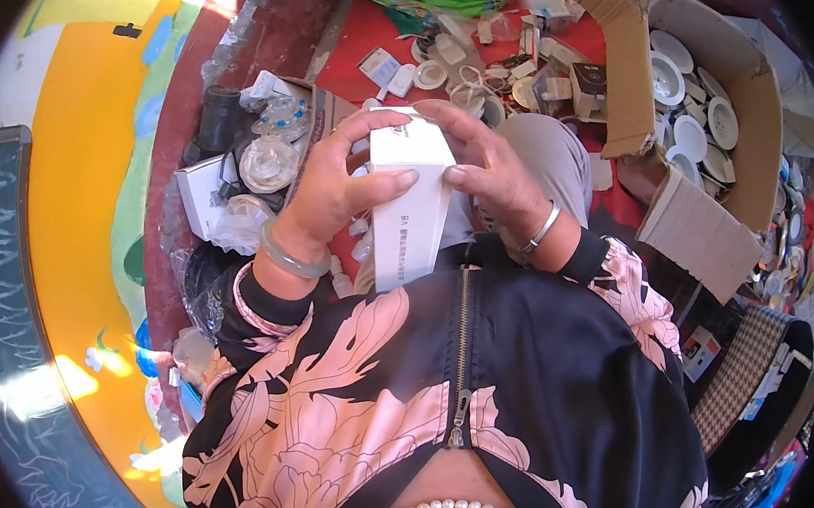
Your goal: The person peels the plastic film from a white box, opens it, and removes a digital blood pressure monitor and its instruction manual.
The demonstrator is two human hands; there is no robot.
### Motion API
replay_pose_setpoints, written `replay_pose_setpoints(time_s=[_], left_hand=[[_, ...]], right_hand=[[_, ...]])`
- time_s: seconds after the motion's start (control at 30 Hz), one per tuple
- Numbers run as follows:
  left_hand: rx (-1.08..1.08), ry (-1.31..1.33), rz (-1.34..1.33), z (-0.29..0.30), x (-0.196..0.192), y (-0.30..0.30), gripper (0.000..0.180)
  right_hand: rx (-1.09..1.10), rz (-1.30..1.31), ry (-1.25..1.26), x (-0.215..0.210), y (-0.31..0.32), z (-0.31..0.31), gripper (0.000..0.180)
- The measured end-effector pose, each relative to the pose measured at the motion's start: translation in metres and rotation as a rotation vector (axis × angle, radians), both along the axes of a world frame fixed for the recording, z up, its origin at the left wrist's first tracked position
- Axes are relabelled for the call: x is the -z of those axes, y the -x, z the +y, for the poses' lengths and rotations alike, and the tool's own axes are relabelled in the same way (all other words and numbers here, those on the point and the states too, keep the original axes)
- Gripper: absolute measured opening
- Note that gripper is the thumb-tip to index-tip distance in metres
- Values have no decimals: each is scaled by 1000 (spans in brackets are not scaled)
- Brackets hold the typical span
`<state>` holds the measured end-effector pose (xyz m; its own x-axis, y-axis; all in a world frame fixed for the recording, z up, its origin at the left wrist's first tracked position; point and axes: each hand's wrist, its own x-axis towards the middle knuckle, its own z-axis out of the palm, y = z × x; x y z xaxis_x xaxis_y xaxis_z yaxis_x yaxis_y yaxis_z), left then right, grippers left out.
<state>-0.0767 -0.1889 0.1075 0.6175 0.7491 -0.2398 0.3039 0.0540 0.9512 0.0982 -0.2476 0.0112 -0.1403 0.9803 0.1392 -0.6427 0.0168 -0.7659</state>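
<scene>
And here's the left hand and right hand gripping a white box, dark print running down it; carton of white discs rightward; bagged clutter left!

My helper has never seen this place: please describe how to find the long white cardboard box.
Start at the black satin jacket with pink flowers. Above it in the picture, the left hand and right hand hold the long white cardboard box. Unlike the broad white box to its left, this one is narrow and held.
</scene>
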Motion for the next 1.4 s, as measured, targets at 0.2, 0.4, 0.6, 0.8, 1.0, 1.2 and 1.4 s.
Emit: replay_pose_setpoints(time_s=[0.2, 0.4, 0.6, 0.8, 1.0, 1.2, 1.4], left_hand=[[-16, 47, -81, -4, 4, 5, 58], [-37, 90, -103, -10, 5, 9, 56], [-44, 62, -145, -17, 2, 13, 54], [4, -60, -160, -14, 0, 12, 53], [45, -98, -149, -15, 2, 12, 55], [45, -58, -193, -19, 0, 26, 60], [39, -64, -213, -31, -1, 25, 59]], right_hand=[[57, -31, 16, -6, 1, -12, 68], [76, -44, 67, -14, 3, -24, 67], [47, -56, 83, -13, 7, -27, 80], [59, -102, -135, -17, 6, -17, 102], [102, -235, -63, -14, 1, -27, 86], [155, -181, -102, -15, 14, -29, 79], [153, -211, -109, -16, 13, -42, 76]])
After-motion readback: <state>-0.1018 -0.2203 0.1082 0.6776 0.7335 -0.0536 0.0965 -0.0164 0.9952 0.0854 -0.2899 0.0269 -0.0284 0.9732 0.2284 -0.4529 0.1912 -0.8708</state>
